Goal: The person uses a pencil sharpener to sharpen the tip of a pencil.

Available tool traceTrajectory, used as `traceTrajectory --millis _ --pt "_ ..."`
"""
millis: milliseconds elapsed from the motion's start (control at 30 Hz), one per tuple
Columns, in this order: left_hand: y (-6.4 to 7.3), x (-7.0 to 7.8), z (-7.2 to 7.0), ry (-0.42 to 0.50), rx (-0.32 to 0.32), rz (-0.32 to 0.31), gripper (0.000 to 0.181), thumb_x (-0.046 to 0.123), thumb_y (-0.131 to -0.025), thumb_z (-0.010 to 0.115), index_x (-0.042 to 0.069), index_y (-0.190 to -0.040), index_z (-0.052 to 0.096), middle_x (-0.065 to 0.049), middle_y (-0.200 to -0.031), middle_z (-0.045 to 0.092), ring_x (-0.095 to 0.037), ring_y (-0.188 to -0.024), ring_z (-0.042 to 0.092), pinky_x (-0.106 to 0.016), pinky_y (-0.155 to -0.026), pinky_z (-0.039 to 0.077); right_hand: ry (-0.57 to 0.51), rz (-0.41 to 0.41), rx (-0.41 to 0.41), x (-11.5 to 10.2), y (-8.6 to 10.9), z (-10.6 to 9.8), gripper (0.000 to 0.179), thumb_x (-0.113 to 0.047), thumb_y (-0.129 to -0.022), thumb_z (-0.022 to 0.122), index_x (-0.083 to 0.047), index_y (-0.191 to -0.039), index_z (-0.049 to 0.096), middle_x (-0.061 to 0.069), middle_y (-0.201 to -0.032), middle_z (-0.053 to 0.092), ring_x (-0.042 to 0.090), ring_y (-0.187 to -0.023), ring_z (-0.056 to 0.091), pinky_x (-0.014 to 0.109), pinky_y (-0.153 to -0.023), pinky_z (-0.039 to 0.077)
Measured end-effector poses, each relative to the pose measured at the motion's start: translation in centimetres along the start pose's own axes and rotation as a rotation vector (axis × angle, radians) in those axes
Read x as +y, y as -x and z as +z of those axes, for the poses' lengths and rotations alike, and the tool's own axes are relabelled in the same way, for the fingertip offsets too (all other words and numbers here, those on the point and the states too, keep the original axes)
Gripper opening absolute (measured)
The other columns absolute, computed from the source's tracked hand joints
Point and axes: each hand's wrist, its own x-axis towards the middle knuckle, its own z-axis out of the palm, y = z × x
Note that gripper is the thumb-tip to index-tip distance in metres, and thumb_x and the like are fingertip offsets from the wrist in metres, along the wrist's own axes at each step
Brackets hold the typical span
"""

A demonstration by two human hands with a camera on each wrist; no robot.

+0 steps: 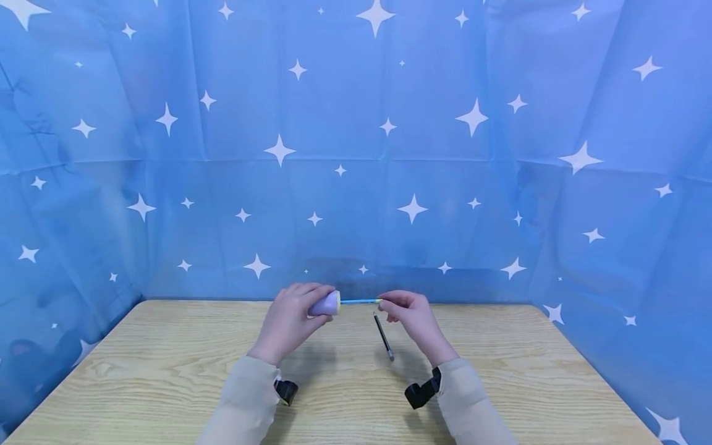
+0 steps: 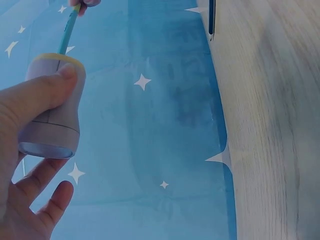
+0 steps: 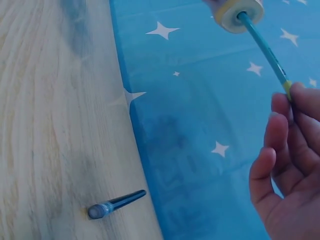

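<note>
My left hand [image 1: 289,318] grips a lilac pencil sharpener [image 1: 324,304] with a yellow rim, held sideways above the far part of the table. Its thumb presses along the side of the body in the left wrist view. A blue pencil [image 1: 358,301] sticks out of the hole in the sharpener's end face, as the right wrist view shows. The pencil's other, yellow end is pinched between the thumb and fingers of my right hand [image 1: 413,316]. How far the pencil reaches inside is hidden. Below lies a dark pencil [image 1: 384,339] on the table, nearer the right hand.
The wooden table [image 1: 167,371] ends just behind the hands. A blue star-patterned cloth [image 1: 356,204] hangs behind it and along both sides. Each wrist wears a small black camera, the left one [image 1: 287,392] and the right one [image 1: 421,393] both over the table.
</note>
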Motion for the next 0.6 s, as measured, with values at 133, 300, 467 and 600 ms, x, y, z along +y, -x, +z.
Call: traceTrajectory --millis 133,300,467,600 --pt "0.0 0.3 0.3 -0.018 -0.009 0.015 0.05 0.019 -0.074 0.086 0.017 -0.121 0.069 0.002 -0.114 0.068 -0.021 -0.105 0.06 -0.043 -0.092 0.044 0.015 0.007 0.006 2.0 -0.9 -0.3 0.024 -0.016 -0.094 0.065 -0.002 -0.112 0.07 0.007 -0.092 0.07 0.027 -0.08 0.063 0.039 -0.077 0.052" --pt "0.0 0.5 0.5 -0.041 -0.012 0.027 0.051 0.02 -0.074 0.086 0.017 -0.121 0.069 0.002 -0.114 0.069 -0.021 -0.105 0.06 -0.042 -0.092 0.044 0.034 0.018 0.018 2.2 -0.9 -0.3 0.022 -0.015 -0.094 0.063 0.0 -0.109 0.071 0.009 -0.087 0.068 0.027 -0.076 0.063 0.05 -0.084 0.048" --pt "0.0 0.6 0.6 -0.064 -0.004 0.035 0.051 0.02 -0.073 0.086 0.017 -0.121 0.069 0.002 -0.114 0.069 -0.021 -0.104 0.06 -0.042 -0.091 0.045 0.042 0.042 0.027 2.1 -1.0 -0.1 0.021 -0.02 -0.095 0.063 -0.002 -0.1 0.072 0.012 -0.084 0.066 0.025 -0.073 0.062 0.044 -0.083 0.048" --pt "0.0 0.7 0.6 -0.072 0.002 0.04 0.051 0.02 -0.073 0.086 0.017 -0.121 0.069 0.002 -0.114 0.068 -0.021 -0.104 0.06 -0.042 -0.091 0.045 0.035 0.064 0.032 2.0 -1.0 0.1 0.021 -0.022 -0.095 0.063 -0.003 -0.095 0.072 0.01 -0.081 0.065 0.026 -0.073 0.062 0.041 -0.082 0.049"
